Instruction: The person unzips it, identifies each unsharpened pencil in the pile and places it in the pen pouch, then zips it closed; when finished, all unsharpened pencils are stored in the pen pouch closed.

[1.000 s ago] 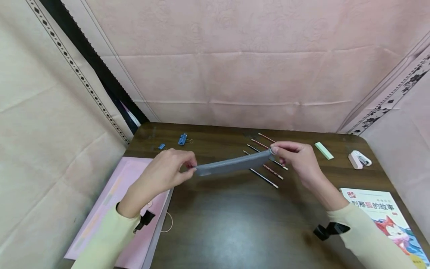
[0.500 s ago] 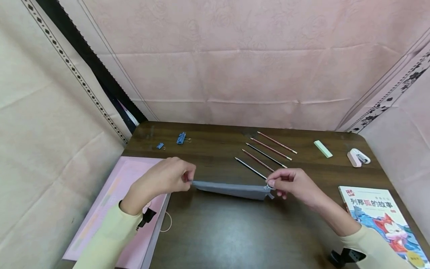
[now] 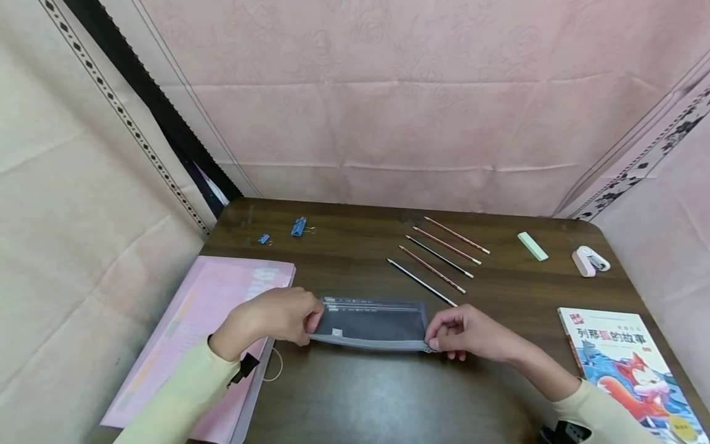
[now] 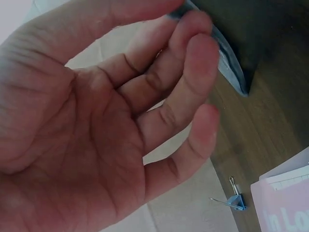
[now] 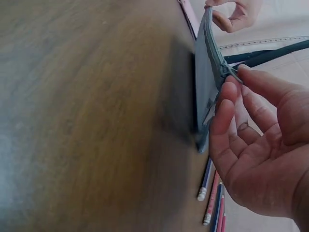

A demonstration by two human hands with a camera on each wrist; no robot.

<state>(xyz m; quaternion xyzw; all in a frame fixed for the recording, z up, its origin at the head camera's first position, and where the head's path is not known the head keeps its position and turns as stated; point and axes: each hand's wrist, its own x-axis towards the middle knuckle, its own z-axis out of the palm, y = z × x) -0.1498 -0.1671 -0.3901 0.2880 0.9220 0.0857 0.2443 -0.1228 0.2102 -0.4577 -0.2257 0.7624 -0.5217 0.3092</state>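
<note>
A flat grey zipper pouch (image 3: 373, 320) with a dark panel is stretched between both hands, its zipped edge towards the person. At the pouch's left corner, my left hand (image 3: 280, 316) pinches the edge between thumb and fingers; the left wrist view shows that palm and only a bit of the pouch. My right hand (image 3: 471, 333) pinches the other corner by the zipper end (image 5: 227, 70). In the right wrist view the pouch hangs on edge over the table. Several pencils (image 3: 427, 285) lie in a slanting row just behind it.
A pink folder (image 3: 183, 345) lies at left, partly under the left forearm. Two blue binder clips (image 3: 298, 227) are at the back left. A green eraser-like bar (image 3: 532, 246), a white stapler-like item (image 3: 590, 261) and a picture book (image 3: 632, 364) lie at right.
Both hands have brought the pouch down and nearer the person. It was tilted edge-on; its dark face now shows. The pencils are uncovered.
</note>
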